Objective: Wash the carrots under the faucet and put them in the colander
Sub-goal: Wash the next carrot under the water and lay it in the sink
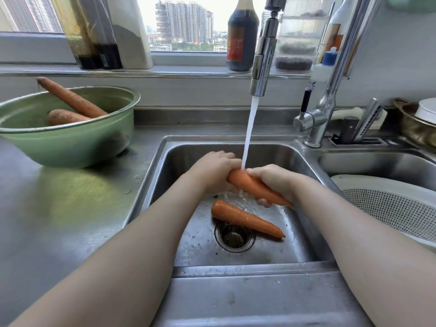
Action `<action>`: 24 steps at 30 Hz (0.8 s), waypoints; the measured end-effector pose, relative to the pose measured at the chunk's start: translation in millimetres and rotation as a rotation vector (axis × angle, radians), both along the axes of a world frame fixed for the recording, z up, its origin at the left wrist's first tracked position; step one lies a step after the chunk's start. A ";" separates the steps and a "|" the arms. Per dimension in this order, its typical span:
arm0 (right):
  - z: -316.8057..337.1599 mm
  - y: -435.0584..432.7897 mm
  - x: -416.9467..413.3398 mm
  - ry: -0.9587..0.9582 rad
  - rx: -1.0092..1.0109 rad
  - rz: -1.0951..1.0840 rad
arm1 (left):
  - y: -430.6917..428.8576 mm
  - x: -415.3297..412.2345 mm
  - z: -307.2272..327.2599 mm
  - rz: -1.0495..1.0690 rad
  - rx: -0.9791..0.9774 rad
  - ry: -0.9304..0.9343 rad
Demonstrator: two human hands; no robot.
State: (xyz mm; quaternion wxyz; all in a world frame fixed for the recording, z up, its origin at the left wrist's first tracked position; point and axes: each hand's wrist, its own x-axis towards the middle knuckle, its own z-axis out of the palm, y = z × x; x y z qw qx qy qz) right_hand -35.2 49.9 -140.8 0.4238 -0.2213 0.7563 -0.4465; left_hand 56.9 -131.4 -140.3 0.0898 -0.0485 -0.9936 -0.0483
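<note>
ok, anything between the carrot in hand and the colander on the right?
Nothing visible blocks it. The left hand and right hand grip the carrot under the water; the colander sits open-topped in the right basin. Only the low sink divider lies between; the faucet base stands further back.

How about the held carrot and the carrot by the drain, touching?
Apart. Head view shows wet sink floor between held carrot and carrot by the drain.

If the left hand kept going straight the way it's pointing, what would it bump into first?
Probably the water stream falling from the faucet, just past the left hand gripping the carrot. Beyond that is the sink's back wall, though depth is hard to judge.
</note>
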 end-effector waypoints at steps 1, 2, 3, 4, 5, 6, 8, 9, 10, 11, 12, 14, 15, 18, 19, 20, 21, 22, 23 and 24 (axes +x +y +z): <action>1.3 1.5 -4.5 -0.024 -0.004 0.027 | -2.1 -1.5 -1.1 0.014 0.062 -0.035; 3.3 3.2 -8.0 -0.016 0.021 0.054 | -5.4 -1.2 -2.6 0.044 0.128 -0.093; 4.7 4.3 -12.0 0.031 0.072 0.060 | -9.2 -0.3 -4.4 0.079 0.177 -0.151; 5.2 5.4 -15.8 0.128 0.145 0.040 | -13.0 1.6 -6.3 0.121 0.201 -0.188; 5.5 6.4 -18.4 0.264 0.228 0.007 | -16.2 3.6 -8.0 0.172 0.211 -0.205; 4.8 7.0 -21.0 0.402 0.309 -0.025 | -19.2 5.5 -8.9 0.227 0.211 -0.208; 2.5 6.8 -23.2 0.536 0.371 -0.062 | -21.6 9.3 -7.3 0.312 0.175 -0.211; 0.4 4.4 -23.2 0.517 0.334 -0.072 | -20.6 10.3 -5.5 0.335 0.129 -0.217; -0.7 1.5 -22.6 0.462 0.257 -0.091 | -18.7 10.3 -4.8 0.342 0.076 -0.221; -1.3 -2.7 -21.8 0.389 0.147 -0.119 | -16.0 9.5 -5.5 0.337 0.043 -0.233; 0.4 -5.8 -19.6 0.328 0.035 -0.142 | -12.1 8.6 -7.3 0.321 0.052 -0.252; 6.0 -12.0 -12.8 0.261 -0.144 -0.148 | -7.4 5.7 -16.3 0.280 0.222 -0.303; 7.8 -14.7 -8.4 0.236 -0.202 -0.132 | -6.2 6.0 -19.5 0.267 0.331 -0.324; 9.9 -20.9 4.9 0.306 -0.215 -0.139 | -12.7 8.3 -25.0 0.259 0.537 -0.334; 10.0 -21.9 7.7 0.455 -0.153 -0.139 | -14.5 9.2 -24.3 0.252 0.567 -0.345; 12.0 -21.3 10.1 0.633 -0.054 -0.117 | -15.7 10.5 -23.1 0.242 0.594 -0.367; 15.1 -21.1 11.0 0.790 0.058 -0.079 | -16.1 11.5 -21.6 0.239 0.624 -0.388; 19.2 -20.3 13.3 0.917 0.174 -0.035 | -15.6 12.6 -19.7 0.247 0.659 -0.401; 22.2 -20.6 15.4 1.015 0.266 0.018 | -15.8 13.6 -18.1 0.261 0.689 -0.401; 24.9 -21.7 19.4 1.080 0.298 0.062 | -17.5 14.9 -16.7 0.282 0.712 -0.397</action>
